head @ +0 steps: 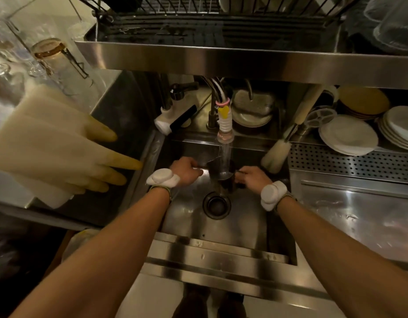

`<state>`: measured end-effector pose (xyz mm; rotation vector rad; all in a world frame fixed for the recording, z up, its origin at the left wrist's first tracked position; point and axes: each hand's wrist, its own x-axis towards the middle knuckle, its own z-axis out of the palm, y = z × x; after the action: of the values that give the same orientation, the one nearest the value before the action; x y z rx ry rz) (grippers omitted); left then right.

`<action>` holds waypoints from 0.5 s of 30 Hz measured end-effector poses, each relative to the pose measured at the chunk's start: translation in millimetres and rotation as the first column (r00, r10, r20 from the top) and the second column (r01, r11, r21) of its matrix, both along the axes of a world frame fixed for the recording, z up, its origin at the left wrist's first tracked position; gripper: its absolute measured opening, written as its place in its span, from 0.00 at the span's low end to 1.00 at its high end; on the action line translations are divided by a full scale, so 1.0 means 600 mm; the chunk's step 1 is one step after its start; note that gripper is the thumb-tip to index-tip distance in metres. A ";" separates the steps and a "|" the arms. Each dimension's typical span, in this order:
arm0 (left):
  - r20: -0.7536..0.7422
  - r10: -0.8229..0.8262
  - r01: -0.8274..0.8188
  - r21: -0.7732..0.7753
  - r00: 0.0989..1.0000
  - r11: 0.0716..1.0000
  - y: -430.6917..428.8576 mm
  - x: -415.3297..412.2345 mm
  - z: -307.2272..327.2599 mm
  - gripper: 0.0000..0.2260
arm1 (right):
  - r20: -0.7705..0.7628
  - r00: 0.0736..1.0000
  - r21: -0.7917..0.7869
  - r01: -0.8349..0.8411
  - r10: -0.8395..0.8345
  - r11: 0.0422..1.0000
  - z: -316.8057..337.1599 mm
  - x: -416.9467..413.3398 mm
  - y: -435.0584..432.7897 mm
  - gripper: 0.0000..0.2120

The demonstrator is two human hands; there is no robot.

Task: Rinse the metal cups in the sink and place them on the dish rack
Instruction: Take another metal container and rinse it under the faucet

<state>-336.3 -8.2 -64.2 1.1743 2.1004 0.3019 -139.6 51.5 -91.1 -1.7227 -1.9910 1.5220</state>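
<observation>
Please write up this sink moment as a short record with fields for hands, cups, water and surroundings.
left hand: left hand holds a metal cup by its handle
right hand: right hand grips a second cup, mostly hidden
water: runs from the faucet onto the cups
position: above the sink, just behind the drain
rack: dish rack overhead; no cups visible on it
nearby: brush, plates, rubber gloves
</observation>
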 end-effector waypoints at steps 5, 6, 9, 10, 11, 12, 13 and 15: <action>-0.002 -0.012 0.012 -0.026 1.000 1.000 0.005 -0.009 -0.018 0.20 | -0.070 0.995 -0.046 0.065 -0.068 0.997 -0.004 -0.015 0.006 0.10; 0.002 -0.012 0.012 -0.031 1.000 0.999 0.008 -0.011 -0.019 0.20 | -0.090 0.993 -0.059 0.066 -0.071 0.996 -0.003 -0.016 0.004 0.11; -0.006 -0.008 0.008 -0.035 1.000 0.999 0.009 -0.018 -0.021 0.19 | -0.115 0.983 -0.107 0.129 -0.141 0.986 -0.009 -0.001 0.006 0.10; -0.007 -0.010 0.009 -0.034 1.000 0.999 0.008 -0.020 -0.022 0.19 | -0.101 0.982 -0.103 0.150 -0.161 0.983 -0.010 0.002 0.009 0.10; -0.008 -0.013 0.013 -0.029 1.000 0.999 0.009 -0.021 -0.024 0.19 | -0.090 0.983 -0.089 0.155 -0.163 0.984 -0.009 0.000 0.009 0.10; -0.006 -0.016 0.016 -0.030 1.000 0.999 0.008 -0.021 -0.026 0.18 | -0.086 0.985 -0.079 0.145 -0.152 0.986 -0.008 -0.004 0.008 0.09; -0.006 -0.019 0.019 -0.032 1.000 0.999 0.007 -0.024 -0.030 0.18 | -0.097 0.986 -0.079 0.129 -0.136 0.989 -0.009 -0.011 0.004 0.08; -0.011 -0.022 0.022 -0.046 1.000 0.999 0.007 -0.027 -0.032 0.18 | -0.127 0.985 -0.090 0.105 -0.116 0.990 -0.006 -0.016 -0.003 0.07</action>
<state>-352.4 -4.1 -83.4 1.1743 2.0921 0.2363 -149.0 49.5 -94.5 -1.6827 -1.7631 1.6558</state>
